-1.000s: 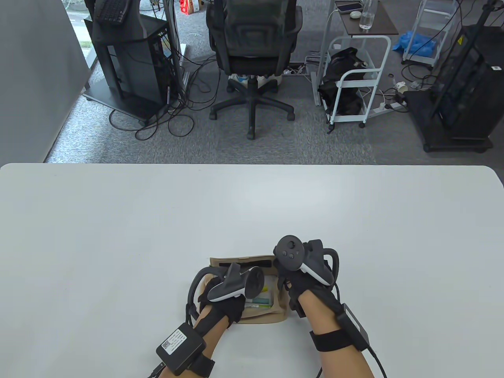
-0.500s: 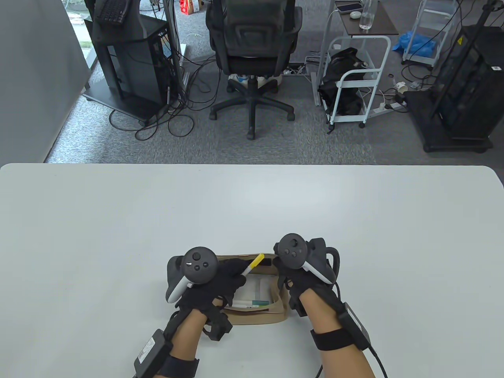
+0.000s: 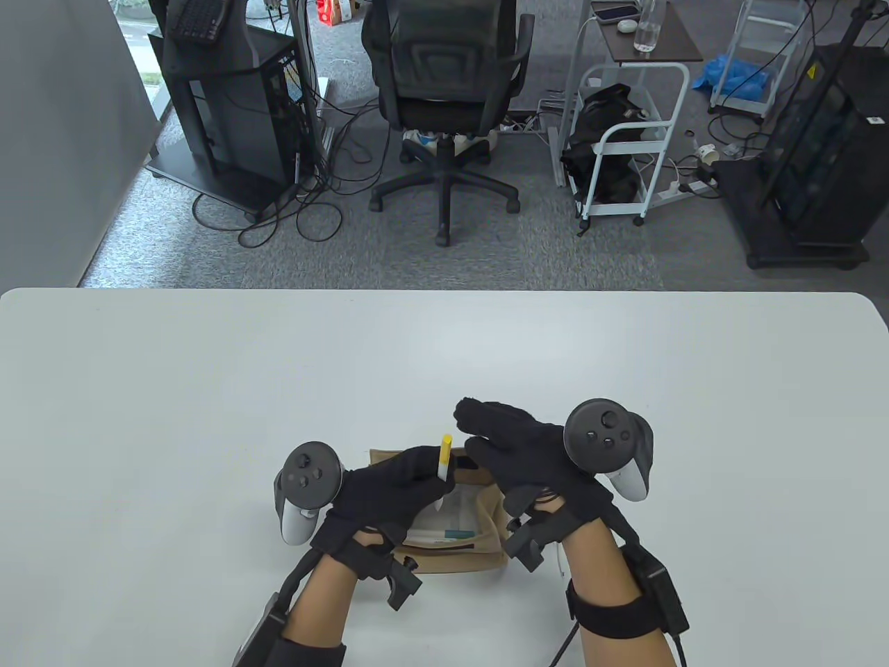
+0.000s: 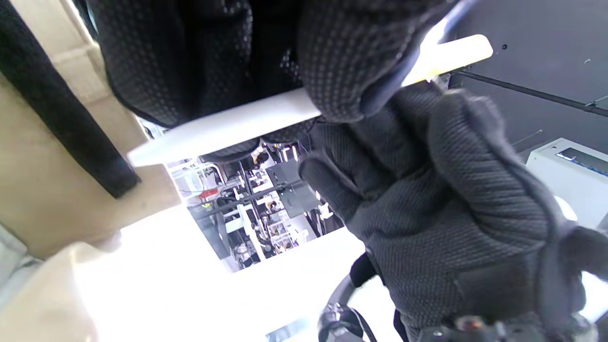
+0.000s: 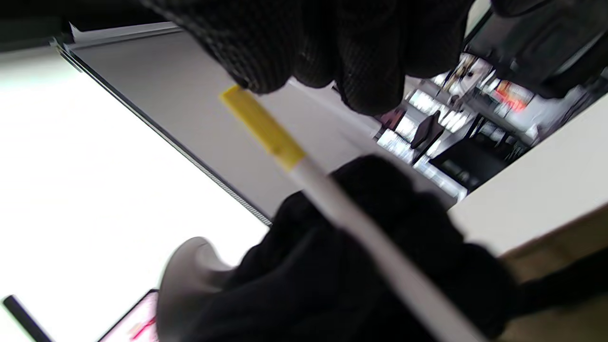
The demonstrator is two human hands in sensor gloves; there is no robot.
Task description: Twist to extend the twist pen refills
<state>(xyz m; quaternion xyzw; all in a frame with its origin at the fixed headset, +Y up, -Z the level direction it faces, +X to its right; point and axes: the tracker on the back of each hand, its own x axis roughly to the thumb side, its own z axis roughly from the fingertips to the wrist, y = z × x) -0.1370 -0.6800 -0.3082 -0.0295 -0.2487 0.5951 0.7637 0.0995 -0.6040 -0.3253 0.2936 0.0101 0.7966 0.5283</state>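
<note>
Over table [image 3: 208, 389]: white, yellow-capped pen [image 3: 442, 464]

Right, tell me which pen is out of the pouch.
The yellow-capped white pen, gripped upright by the left hand. The teal-marked pen lies inside the tan pouch.

Table view looks down from above the near edge, facing the room. Both wrist cams sit very close, tilted, sharing the yellow-capped pen [image 3: 444, 460] with it.
</note>
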